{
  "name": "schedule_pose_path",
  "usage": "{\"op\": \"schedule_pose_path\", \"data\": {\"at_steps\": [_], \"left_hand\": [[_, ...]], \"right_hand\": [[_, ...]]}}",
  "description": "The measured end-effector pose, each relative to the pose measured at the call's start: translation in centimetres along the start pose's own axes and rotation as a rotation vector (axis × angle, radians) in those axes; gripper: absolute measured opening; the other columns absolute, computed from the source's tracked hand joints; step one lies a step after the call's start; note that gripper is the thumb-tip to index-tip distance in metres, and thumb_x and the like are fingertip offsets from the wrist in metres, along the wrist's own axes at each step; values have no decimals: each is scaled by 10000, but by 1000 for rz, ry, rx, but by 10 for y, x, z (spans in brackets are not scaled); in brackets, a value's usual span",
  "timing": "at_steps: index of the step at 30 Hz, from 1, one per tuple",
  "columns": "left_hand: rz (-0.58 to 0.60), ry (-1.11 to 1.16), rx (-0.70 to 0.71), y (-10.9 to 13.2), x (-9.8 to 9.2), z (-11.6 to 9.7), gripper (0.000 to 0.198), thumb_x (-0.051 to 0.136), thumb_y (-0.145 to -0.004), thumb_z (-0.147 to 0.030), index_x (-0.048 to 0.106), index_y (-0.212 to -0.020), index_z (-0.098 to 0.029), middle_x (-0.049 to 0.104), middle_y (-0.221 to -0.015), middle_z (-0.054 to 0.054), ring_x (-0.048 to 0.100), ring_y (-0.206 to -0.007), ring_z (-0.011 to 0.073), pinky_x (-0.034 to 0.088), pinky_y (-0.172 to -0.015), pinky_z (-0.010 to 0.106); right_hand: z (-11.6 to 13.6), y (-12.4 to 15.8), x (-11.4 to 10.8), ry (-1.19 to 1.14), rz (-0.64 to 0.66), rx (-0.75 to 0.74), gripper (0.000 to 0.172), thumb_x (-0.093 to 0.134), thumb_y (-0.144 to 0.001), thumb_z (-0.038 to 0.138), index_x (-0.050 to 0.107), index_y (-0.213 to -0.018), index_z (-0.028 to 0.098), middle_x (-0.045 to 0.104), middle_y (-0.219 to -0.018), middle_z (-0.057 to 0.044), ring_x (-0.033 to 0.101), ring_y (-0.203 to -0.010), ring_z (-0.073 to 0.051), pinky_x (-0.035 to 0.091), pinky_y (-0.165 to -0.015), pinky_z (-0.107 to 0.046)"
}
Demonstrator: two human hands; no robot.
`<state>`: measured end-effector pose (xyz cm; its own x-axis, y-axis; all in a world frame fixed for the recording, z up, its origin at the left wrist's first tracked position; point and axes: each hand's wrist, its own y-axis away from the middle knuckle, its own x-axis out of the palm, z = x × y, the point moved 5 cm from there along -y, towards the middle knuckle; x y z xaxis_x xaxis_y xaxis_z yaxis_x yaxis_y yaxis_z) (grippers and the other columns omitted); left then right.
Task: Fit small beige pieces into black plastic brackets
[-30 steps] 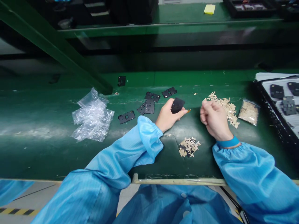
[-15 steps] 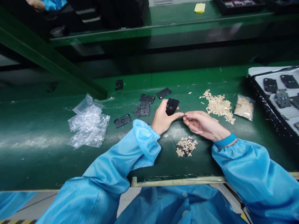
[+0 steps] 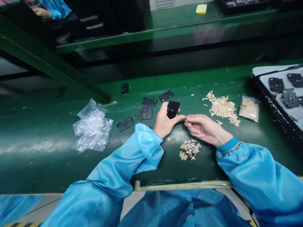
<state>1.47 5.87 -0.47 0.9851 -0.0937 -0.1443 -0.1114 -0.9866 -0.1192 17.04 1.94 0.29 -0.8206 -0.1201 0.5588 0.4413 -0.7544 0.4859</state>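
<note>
Containers: zip-lock bag (image 3: 249, 108) lies flat on the worktop (image 3: 54, 170), right side, filled with small beige pieces; a loose heap of beige pieces (image 3: 222, 107) just left of it. Black tray (image 3: 272, 108) at right edge, cut off by the frame, white-lined, several black parts (image 3: 276, 85) lying in it. Pile of clear plastic bags (image 3: 93, 126) at left, overlapping; contents not legible. Second black tray (image 3: 241, 11) on the shelf (image 3: 175, 15), small items within.

Black plate (image 3: 173, 109): in the left hand (image 3: 164, 123), fingers behind, above the worktop. Small window near its middle. Visible long axis runs away from the person, far end leaning slightly right; near end hidden by the thumb. Right hand (image 3: 205, 127): thumb and forefinger pinched closed, meeting the left thumb tip; too small to tell what is between.

Loose black plates (image 3: 147, 112) overlap left of the left hand; nearest single plate (image 3: 125, 124) has its long axis roughly left-right, right end tipped away. Small mixed heap (image 3: 189, 149), beige over black, in front of both hands.
</note>
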Motion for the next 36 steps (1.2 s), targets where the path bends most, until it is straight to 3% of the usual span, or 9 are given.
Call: {"op": "schedule_pose_path", "data": {"at_steps": [6,10,12,15,18,21,26,36], "left_hand": [[-7,9,-1,0,0,-1,529,909,-691,-395,567,-1051,-211,700,-960,-3,622,-714,91,521,-680,221],[24,129,-121,-4,3,2,377,756,-858,-441,545,-1050,-196,695,-892,1,576,-555,58,493,-535,194],[51,235,-195,-6,6,5,325,635,-942,-478,551,-1042,-181,700,-913,29,621,-577,78,516,-517,200],[66,352,-224,-8,7,7,324,626,-948,-471,621,-1053,-165,690,-1072,76,722,-826,149,621,-665,265],[40,298,-148,-8,4,6,280,709,-894,-418,715,-1011,-163,677,-1082,65,704,-972,178,621,-826,305],[11,200,-77,-8,1,3,197,755,-837,-341,757,-909,-157,708,-955,33,685,-907,152,577,-859,273],[12,227,-148,-7,4,0,186,760,-778,-324,731,-830,-148,700,-762,-1,628,-651,110,534,-625,224],[5,245,-175,-6,5,1,172,741,-758,-280,740,-864,-145,705,-773,4,612,-626,102,535,-579,215]], "right_hand": [[3,-2,-1,48,-3,-111,206,783,-793,277,638,-710,156,554,-629,32,358,-401,-30,189,-340,-194],[14,-1,-11,290,-184,-313,146,729,-831,275,634,-761,189,537,-588,49,384,-404,-54,230,-363,-212],[19,1,-15,464,-293,-425,78,704,-825,239,645,-795,198,550,-580,49,422,-426,-71,274,-386,-220],[22,3,-14,661,-365,-568,67,691,-785,192,626,-771,203,571,-597,43,482,-491,-92,356,-456,-234],[20,2,-11,790,-402,-664,106,691,-749,180,591,-726,209,591,-635,31,510,-549,-108,389,-511,-251],[19,2,-9,879,-437,-715,134,670,-752,180,554,-696,218,563,-606,37,484,-543,-113,373,-511,-258],[19,7,-4,1003,-472,-788,196,654,-766,159,495,-675,228,531,-586,47,453,-519,-108,361,-507,-265],[19,9,-1,1114,-485,-809,219,655,-770,149,477,-670,230,511,-577,54,444,-508,-105,359,-513,-268]]}}
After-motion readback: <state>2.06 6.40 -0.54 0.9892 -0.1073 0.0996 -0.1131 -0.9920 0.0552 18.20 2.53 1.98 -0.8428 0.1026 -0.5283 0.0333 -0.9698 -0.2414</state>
